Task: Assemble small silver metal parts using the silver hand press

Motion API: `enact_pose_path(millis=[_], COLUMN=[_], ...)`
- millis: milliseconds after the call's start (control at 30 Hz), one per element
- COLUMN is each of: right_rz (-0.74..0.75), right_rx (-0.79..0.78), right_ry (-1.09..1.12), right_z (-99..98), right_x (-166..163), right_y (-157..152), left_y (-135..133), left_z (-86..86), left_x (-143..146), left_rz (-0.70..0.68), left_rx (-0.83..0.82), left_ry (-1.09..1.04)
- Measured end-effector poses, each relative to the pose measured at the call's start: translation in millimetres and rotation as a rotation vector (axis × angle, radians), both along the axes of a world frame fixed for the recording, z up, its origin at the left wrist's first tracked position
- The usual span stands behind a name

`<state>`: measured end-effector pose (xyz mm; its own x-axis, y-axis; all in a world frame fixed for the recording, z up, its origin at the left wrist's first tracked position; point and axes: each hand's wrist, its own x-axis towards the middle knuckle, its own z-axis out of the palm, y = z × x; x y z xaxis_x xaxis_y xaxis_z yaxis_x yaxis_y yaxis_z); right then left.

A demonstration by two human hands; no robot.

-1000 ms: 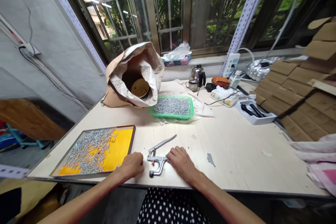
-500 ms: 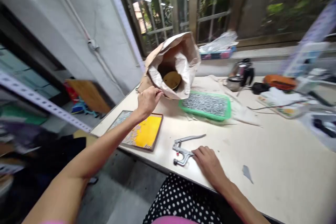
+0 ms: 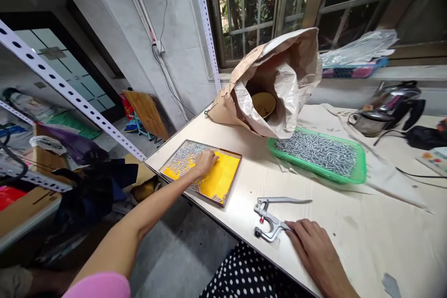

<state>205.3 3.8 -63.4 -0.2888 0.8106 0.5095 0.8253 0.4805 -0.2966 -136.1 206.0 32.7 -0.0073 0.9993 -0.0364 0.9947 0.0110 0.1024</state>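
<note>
My left hand [image 3: 205, 164] is at a shallow yellow-bottomed tray [image 3: 223, 174], its fingers drawn together over the bare yellow part. Whatever they hold, if anything, is hidden. Small silver metal pieces [image 3: 183, 157] lie heaped along the tray's left side, with a few at its near right corner. On the table lie grey snap pliers [image 3: 274, 228] with a spring and a red die, their handles apart. My right hand [image 3: 314, 244] has its fingers closed on the end of their lower handle.
Behind the tray a brown paper sack [image 3: 240, 88] lies with its mouth toward me, a round yellowish dish [image 3: 263, 104] inside. A green basket [image 3: 359, 167] full of silver metal pieces sits beside it. A metal kettle [image 3: 373, 118] stands at the back right. A grey scrap [image 3: 391, 285] lies near the front.
My left hand has moved down from the sack's edge into the tray. The camera view has turned left. My right hand stays at the pliers' handle.
</note>
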Motion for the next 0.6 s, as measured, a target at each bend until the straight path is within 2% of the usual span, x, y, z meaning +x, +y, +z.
enact_pose_path(millis=[133,300,367,467,533,600], right_rz=[-0.008,-0.014,-0.047,-0.102,-0.07,0.052], right_rx=[-0.01,-0.044,-0.044,-0.046,-0.133,-0.302], right_ry=[0.014,-0.033,-0.061,0.02,0.217,0.445], right_z=[1.0,4.6,17.0,48.6,71.2,87.3], right_x=[-2.6,-1.7,-4.0,-19.9,-42.7,-74.6], right_y=[-0.3,-3.2,-2.0,13.6,35.6,63.9], left_y=[8.8,5.7,0.9,-11.6,-24.6,-40.7], left_z=[-13.0,-15.2,-12.7,-8.0,-5.7,-4.4], left_x=[1.3,-10.2,-14.7,-16.3,-12.7,-5.9], left_rz=[0.052,0.023,-0.002,-0.018,0.031,0.117], left_rx=[-0.02,0.002,0.029,0.08,0.095,0.081], left_ry=[-0.051,-0.169,-0.229,-0.305,-0.45,-0.707])
